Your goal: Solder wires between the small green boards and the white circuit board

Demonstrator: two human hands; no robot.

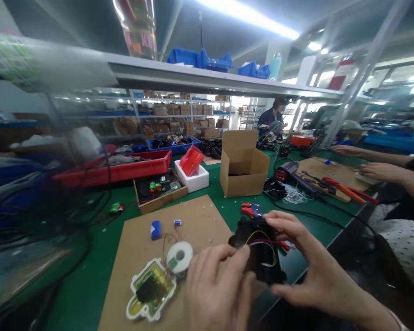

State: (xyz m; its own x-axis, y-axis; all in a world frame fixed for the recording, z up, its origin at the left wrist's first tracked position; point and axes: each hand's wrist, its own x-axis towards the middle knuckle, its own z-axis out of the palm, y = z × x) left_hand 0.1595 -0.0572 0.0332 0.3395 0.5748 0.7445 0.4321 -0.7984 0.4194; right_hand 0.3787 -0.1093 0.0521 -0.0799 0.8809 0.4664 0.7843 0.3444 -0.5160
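A black plastic housing (262, 257), with yellow, white and red wires looped inside, is tilted up above the front edge of the bench. My right hand (300, 253) grips it from the right, fingers at its top and thumb at its lower edge. My left hand (217, 285) is at its left side, fingers curled inward; what lies between the fingertips is hidden. Left of that hand lie a white-rimmed circuit module (152, 289) and a white disc with a central hole (180, 257), joined by thin wires. A blue cylinder (155, 230) and a small blue-and-white connector (177, 222) lie behind them.
A cardboard sheet (134, 239) covers part of the green bench. Behind stand an open carton (243, 179), a white foam box (196, 180) and a red tray (124, 172). Red-handled pliers (251, 209) lie beyond the housing. A co-worker's hands (376, 170) are at right.
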